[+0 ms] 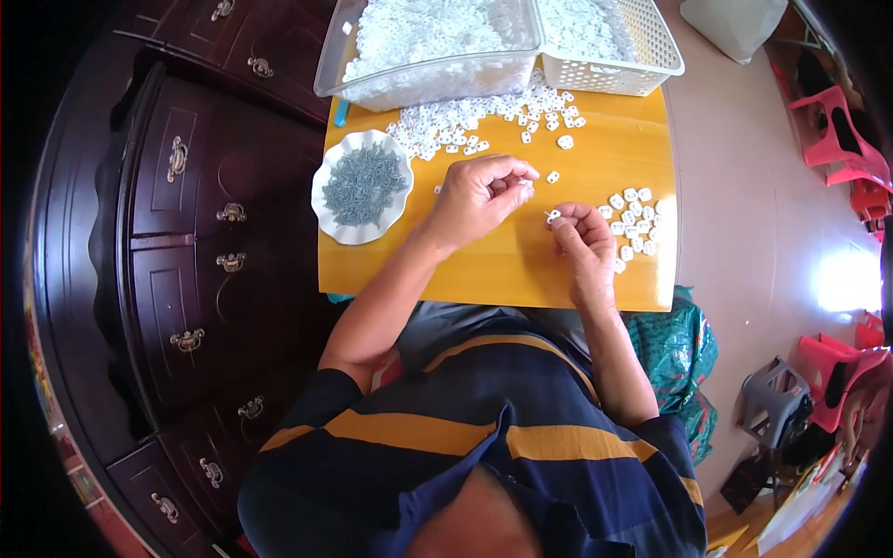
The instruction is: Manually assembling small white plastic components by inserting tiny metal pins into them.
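Over the middle of the wooden table (pixel 446 279), my left hand (pixel 476 200) pinches a small white plastic piece (pixel 527 183), mostly covered by its thumb and fingertips. To its right, my right hand (pixel 588 246) is closed, with another small white piece (pixel 553 216) at its thumb and forefinger; a thin bit sticks out from it. Between and just beyond the hands lies a loose white piece with dark holes (pixel 553 177). Left of my left hand, a white scalloped dish (pixel 326 219) holds a heap of thin grey nails or screws (pixel 363 186).
A group of white pieces (pixel 633 219) lies right of my right hand. Many more (pixel 433 126) spill before a clear plastic bin (pixel 437 70) and a white perforated basket (pixel 614 79). Dark drawers (pixel 177 223) stand left; green bags (pixel 672 349), a grey stool (pixel 775 400) and red stools (pixel 837 135) stand right.
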The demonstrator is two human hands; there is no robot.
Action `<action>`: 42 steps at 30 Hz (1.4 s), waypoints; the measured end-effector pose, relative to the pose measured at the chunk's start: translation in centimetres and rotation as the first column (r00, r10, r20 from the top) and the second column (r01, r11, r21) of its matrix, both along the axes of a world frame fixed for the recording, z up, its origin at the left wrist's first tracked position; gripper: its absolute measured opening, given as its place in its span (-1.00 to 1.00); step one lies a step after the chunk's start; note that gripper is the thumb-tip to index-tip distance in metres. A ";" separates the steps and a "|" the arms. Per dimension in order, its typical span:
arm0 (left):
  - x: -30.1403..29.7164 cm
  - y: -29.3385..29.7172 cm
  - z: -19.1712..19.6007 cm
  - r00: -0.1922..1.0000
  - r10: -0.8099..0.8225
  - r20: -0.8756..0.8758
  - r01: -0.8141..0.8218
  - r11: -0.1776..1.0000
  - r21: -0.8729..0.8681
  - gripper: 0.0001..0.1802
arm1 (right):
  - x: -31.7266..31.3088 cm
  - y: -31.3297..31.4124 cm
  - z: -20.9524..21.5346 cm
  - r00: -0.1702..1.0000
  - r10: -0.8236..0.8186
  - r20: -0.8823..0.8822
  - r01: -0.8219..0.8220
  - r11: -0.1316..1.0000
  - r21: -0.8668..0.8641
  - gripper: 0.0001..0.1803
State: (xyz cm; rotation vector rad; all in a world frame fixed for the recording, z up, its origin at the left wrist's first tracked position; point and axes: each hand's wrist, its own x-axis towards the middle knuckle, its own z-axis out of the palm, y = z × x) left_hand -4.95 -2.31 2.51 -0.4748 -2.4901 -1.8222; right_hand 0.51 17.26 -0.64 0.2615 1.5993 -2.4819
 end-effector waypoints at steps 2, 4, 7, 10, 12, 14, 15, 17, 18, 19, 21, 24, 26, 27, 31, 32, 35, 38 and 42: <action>1.0 -0.7 -0.3 0.998 0.011 0.068 -0.012 1.000 0.013 -0.81 | -0.1 -0.3 0.7 1.000 0.022 -0.010 -0.022 1.000 0.005 -0.82; 1.8 -1.0 -0.3 0.996 0.011 0.093 -0.014 0.999 0.034 -0.79 | -0.2 -0.7 1.2 0.999 0.038 0.001 -0.038 0.999 0.034 -0.80; 2.8 -1.5 0.1 0.992 0.006 0.128 -0.014 0.998 0.062 -0.76 | -0.1 -1.4 1.5 0.998 0.066 -0.010 -0.065 0.996 0.058 -0.82; 3.6 -1.9 0.0 0.991 -0.003 0.135 -0.008 0.997 0.081 -0.75 | 0.0 -2.0 1.6 0.993 0.112 -0.027 -0.110 0.992 0.058 -0.84; 3.9 -2.1 0.0 0.991 -0.009 0.131 -0.003 0.996 0.091 -0.74 | 0.1 -2.3 1.5 0.992 0.125 -0.031 -0.123 0.990 0.063 -0.85; 4.1 -2.3 0.1 0.994 -0.030 0.104 0.020 0.995 0.098 -0.68 | 0.1 -2.5 1.6 0.991 0.131 -0.031 -0.129 0.989 0.076 -0.85; 4.1 -2.4 0.1 0.994 -0.026 0.103 0.016 0.995 0.102 -0.68 | 0.1 -2.6 1.6 0.991 0.133 -0.031 -0.130 0.988 0.083 -0.85; 4.2 -2.5 0.0 0.995 -0.020 0.101 0.009 0.994 0.110 -0.68 | 0.1 -2.8 1.6 0.990 0.138 -0.034 -0.135 0.987 0.092 -0.85; 4.2 -2.5 0.1 0.995 -0.017 0.100 0.006 0.994 0.113 -0.68 | 0.1 -2.8 1.6 0.990 0.140 -0.035 -0.136 0.986 0.097 -0.85; 4.2 -2.5 0.2 0.996 -0.016 0.089 0.005 0.993 0.115 -0.68 | 0.1 -2.9 1.6 0.989 0.142 -0.035 -0.138 0.985 0.100 -0.85; 4.2 -2.6 0.1 0.997 -0.013 0.078 0.003 0.993 0.119 -0.69 | 0.0 -2.9 1.6 0.987 0.154 -0.039 -0.150 0.984 0.096 -0.85; 4.1 -2.9 -0.3 0.996 -0.043 0.084 0.031 0.991 0.133 -0.69 | 0.0 -2.9 1.5 0.985 0.168 -0.045 -0.162 0.981 0.109 -0.86; 4.1 -2.9 -0.4 0.995 -0.041 0.087 0.032 0.993 0.110 -0.69 | 0.1 -2.9 1.6 0.986 0.165 -0.039 -0.159 0.980 0.118 -0.86; 4.1 -3.0 -0.5 0.995 -0.040 0.087 0.030 0.993 0.111 -0.69 | 0.1 -3.0 1.6 0.987 0.159 -0.034 -0.154 0.980 0.125 -0.86; 4.0 -3.1 -0.7 0.994 -0.023 0.105 0.010 0.992 0.128 -0.69 | 0.2 -2.9 1.6 0.988 0.156 -0.016 -0.152 0.979 0.136 -0.87; 3.9 -3.1 -0.7 0.993 -0.037 0.109 0.024 0.992 0.123 -0.68 | 0.1 -2.8 1.7 0.987 0.157 -0.013 -0.154 0.978 0.138 -0.87; 3.8 -3.2 -0.9 0.992 -0.046 0.116 0.030 0.991 0.133 -0.68 | 0.1 -2.9 1.6 0.987 0.163 -0.014 -0.159 0.977 0.140 -0.87; 3.9 -3.3 -0.9 0.992 -0.045 0.116 0.030 0.991 0.129 -0.68 | 0.0 -2.9 1.6 0.986 0.168 -0.014 -0.164 0.976 0.141 -0.87; 3.8 -2.9 -1.1 0.991 -0.057 0.121 0.040 0.990 0.137 -0.71 | 0.0 -2.6 1.4 0.987 0.162 0.002 -0.161 0.975 0.151 -0.87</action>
